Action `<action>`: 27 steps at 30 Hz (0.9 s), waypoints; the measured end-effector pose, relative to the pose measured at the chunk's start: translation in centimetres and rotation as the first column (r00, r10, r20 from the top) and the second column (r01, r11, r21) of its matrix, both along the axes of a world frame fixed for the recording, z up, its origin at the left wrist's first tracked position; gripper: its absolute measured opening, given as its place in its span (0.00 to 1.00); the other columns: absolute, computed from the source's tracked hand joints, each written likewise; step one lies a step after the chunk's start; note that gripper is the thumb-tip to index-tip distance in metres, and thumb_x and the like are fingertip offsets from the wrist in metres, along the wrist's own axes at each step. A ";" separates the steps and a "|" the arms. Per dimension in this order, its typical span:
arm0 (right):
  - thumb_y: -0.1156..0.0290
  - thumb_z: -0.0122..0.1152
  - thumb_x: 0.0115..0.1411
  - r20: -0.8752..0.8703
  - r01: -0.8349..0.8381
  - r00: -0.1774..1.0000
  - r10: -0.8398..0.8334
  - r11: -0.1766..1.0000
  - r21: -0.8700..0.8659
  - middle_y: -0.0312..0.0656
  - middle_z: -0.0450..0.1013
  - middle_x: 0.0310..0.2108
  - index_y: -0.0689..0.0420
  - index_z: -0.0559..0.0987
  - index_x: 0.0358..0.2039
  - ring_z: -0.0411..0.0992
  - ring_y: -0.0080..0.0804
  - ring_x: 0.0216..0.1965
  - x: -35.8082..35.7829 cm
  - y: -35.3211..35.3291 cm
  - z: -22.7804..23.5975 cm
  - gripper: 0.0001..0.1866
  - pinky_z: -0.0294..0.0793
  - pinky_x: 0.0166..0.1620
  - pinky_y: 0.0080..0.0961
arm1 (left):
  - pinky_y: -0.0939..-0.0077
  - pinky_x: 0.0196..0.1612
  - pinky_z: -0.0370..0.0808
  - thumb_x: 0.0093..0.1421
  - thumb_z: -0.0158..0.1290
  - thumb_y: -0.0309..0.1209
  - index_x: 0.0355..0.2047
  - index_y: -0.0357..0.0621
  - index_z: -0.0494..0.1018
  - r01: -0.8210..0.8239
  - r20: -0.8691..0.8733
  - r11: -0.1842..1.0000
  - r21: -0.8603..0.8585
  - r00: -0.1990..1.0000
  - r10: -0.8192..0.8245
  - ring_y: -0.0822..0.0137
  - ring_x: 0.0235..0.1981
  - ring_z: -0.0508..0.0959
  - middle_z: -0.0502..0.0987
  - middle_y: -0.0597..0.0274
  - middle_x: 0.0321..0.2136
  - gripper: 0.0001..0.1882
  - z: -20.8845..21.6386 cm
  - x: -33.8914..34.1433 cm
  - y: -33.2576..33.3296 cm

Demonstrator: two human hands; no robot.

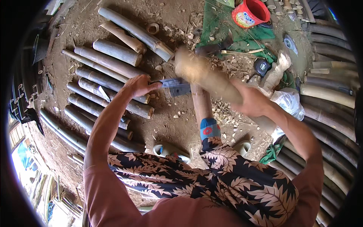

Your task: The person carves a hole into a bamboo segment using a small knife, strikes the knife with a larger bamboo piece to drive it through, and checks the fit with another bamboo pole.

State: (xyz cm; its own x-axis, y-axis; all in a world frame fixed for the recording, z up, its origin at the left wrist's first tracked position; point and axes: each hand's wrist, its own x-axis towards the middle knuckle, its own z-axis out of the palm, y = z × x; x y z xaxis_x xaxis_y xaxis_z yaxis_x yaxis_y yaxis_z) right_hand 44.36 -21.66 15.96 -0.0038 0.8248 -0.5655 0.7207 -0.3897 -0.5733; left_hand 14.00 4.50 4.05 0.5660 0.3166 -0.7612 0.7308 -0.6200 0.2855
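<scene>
My left hand (141,85) is closed on the near end of a broad knife (172,83), its flat metal blade pointing right. Under the blade's far part lies a brown bamboo section (201,102) that runs toward my lap. A blue cloth with a red pattern (210,129) covers its near end. In my right hand (251,99) is a thick wooden mallet (211,77), smeared by motion. The mallet's head is above and right of the knife's tip; whether the two touch, I cannot tell.
Several cut bamboo lengths (117,52) lie on the dirt floor at left. Long bamboo poles (329,92) are stacked at right. A red bucket (261,11) stands on green netting at the far side, near a black tape measure (261,66). A white plastic bag (289,104) lies right of my hand.
</scene>
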 end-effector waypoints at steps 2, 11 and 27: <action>0.62 0.69 0.50 -0.022 0.077 0.997 -0.078 0.997 -0.030 0.57 0.68 0.55 0.62 0.57 0.64 0.69 0.46 0.56 0.7 1.4 1.3 0.45 0.68 0.57 0.37 | 0.59 0.27 0.71 0.52 0.47 0.72 0.21 0.44 0.79 -0.027 -0.034 0.999 -0.030 0.999 0.026 0.58 0.21 0.77 0.75 0.55 0.16 0.39 0.0 -0.2 0.2; 0.60 0.68 0.49 0.010 -0.059 0.998 0.061 0.987 -0.148 0.60 0.66 0.55 0.66 0.53 0.64 0.69 0.46 0.54 -1.2 0.6 0.0 0.48 0.67 0.59 0.37 | 0.64 0.27 0.74 0.51 0.46 0.73 0.19 0.47 0.77 -0.047 -0.005 0.997 0.058 0.999 0.048 0.63 0.20 0.79 0.74 0.60 0.13 0.38 -0.1 -1.0 -0.6; 0.67 0.70 0.46 0.116 0.121 0.980 -0.160 0.950 0.286 0.59 0.65 0.57 0.62 0.53 0.66 0.70 0.51 0.54 2.2 -0.7 1.8 0.49 0.71 0.57 0.37 | 0.57 0.45 0.66 0.43 0.67 0.37 0.41 0.55 0.76 -0.211 0.366 0.894 0.395 0.929 0.058 0.60 0.45 0.73 0.72 0.64 0.40 0.23 0.8 -5.5 -11.6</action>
